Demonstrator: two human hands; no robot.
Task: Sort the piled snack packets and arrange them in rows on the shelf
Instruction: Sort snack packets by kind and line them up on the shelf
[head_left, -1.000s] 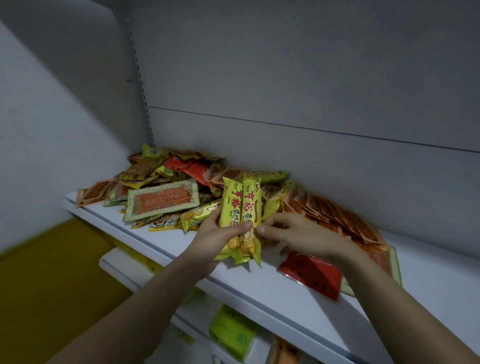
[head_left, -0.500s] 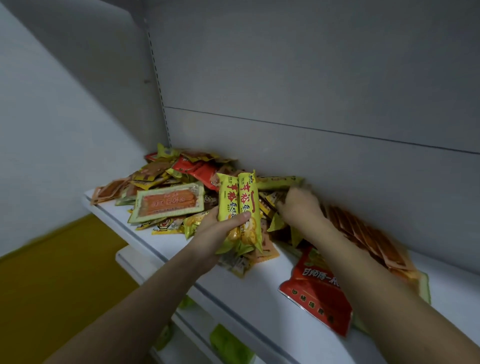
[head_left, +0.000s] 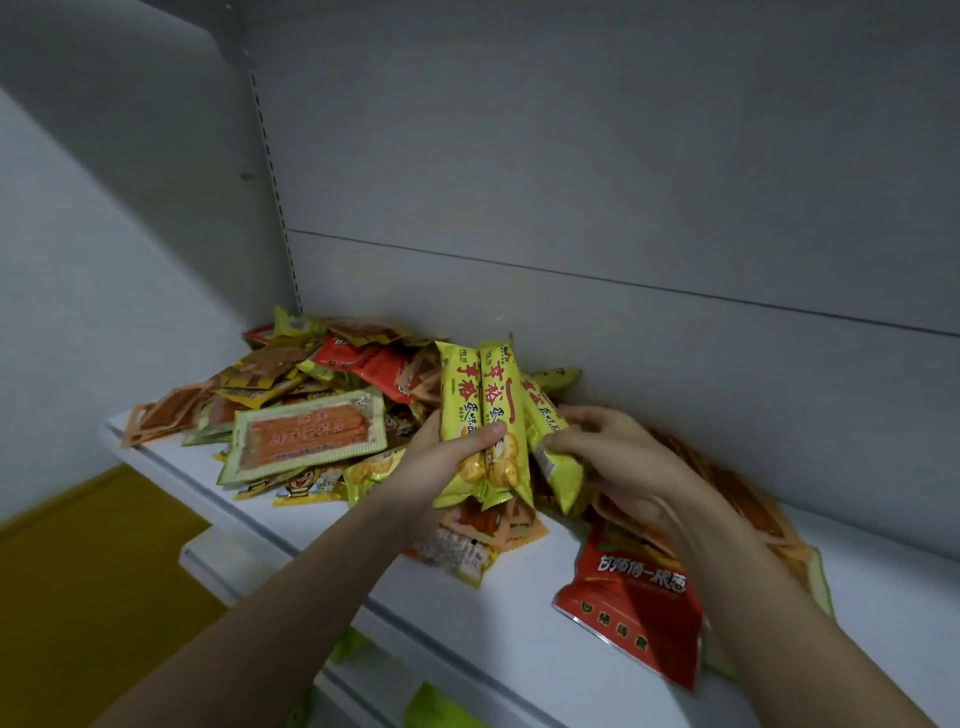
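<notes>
Here, the left hand (head_left: 441, 457) grips two upright yellow-green packets (head_left: 483, 415) above the white shelf (head_left: 519, 623). The right hand (head_left: 618, 462) pinches a third yellow-green packet (head_left: 550, 441) just beside them, over the mixed pile (head_left: 311, 395).

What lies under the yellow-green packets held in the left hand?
Under the yellow-green biscuit packets lie an orange-edged packet and a clear-ended one on the white shelf; their upper parts are covered.

Yellow-green packets (head_left: 483, 415) at frame centre are printed with red characters and biscuit pictures. A red packet (head_left: 631, 603) at lower right bears white lettering. The shelf (head_left: 467, 613) is white, the back panel (head_left: 571, 182) grey.
</notes>
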